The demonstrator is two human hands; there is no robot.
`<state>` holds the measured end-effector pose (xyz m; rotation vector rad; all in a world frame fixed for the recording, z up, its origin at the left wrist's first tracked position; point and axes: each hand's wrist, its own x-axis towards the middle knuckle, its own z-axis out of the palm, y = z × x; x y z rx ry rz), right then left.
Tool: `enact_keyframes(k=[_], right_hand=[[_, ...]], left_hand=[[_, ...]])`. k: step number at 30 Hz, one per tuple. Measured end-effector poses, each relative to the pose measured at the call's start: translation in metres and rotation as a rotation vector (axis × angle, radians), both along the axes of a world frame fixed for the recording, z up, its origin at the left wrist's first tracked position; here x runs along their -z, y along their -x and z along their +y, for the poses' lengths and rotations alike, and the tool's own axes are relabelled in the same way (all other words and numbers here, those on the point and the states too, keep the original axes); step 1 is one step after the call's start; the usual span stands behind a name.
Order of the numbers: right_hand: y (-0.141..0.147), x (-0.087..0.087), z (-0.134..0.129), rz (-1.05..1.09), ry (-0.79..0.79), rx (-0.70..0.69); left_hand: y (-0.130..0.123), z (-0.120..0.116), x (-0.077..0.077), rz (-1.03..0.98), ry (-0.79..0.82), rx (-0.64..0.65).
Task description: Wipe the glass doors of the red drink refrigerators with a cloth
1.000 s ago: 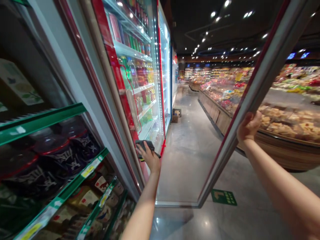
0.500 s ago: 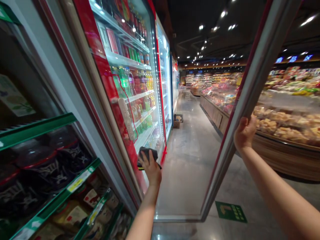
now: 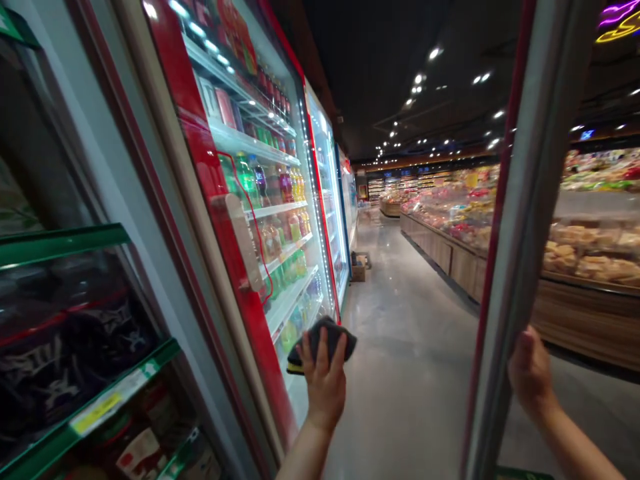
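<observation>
A dark grey cloth (image 3: 320,343) with a yellow edge lies under the spread fingers of my left hand (image 3: 327,380). The hand appears to press it flat against the clear glass of an open fridge door, through which the aisle shows. At the right, my right hand (image 3: 535,373) is wrapped round the outer edge of the door frame (image 3: 523,200), a grey upright with a red strip. Part of its fingers is hidden behind the frame.
On the left, the open fridge has green-edged shelves (image 3: 100,417) with dark-labelled bottles (image 3: 85,353) and jars. Beyond the glass stands a red drinks cooler (image 3: 240,320). A wood-sided food display (image 3: 595,320) borders the aisle floor (image 3: 400,373) on the right.
My left hand and the cloth have shifted right and lower in the picture. The view has tilted up, and the door frame and my right hand appear farther right, the hand lower.
</observation>
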<state>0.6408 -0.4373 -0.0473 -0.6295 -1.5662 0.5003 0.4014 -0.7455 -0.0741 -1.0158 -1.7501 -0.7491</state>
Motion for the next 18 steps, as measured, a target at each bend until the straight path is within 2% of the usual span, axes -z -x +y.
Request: enact_keyframes(k=[2, 4, 6, 8, 10, 12, 15, 18], right_hand=[[-0.001, 0.004, 0.005, 0.005, 0.023, -0.023], [-0.001, 0.0, 0.005, 0.022, 0.031, -0.003], [0.001, -0.005, 0.003, 0.044, 0.017, 0.033], [0.006, -0.009, 0.002, 0.064, -0.014, 0.046], [0.013, -0.011, 0.006, 0.082, -0.056, 0.043], [0.021, -0.01, 0.013, 0.101, -0.099, 0.023], [0.03, -0.005, 0.03, 0.132, -0.162, -0.015], [0.035, -0.001, 0.042, 0.166, -0.226, -0.056]], left_hand=[[-0.003, -0.002, 0.017, 0.152, 0.1, 0.091], [-0.001, -0.006, 0.024, 0.176, 0.103, 0.1], [0.002, -0.004, 0.018, 0.072, 0.017, 0.027], [-0.001, 0.01, 0.008, -0.031, -0.091, -0.038], [-0.01, 0.028, 0.003, 0.018, -0.1, -0.022], [-0.018, 0.045, 0.011, 0.167, -0.009, 0.045], [-0.017, 0.056, 0.033, 0.375, 0.126, 0.131], [-0.01, 0.061, 0.041, 0.367, 0.08, 0.128]])
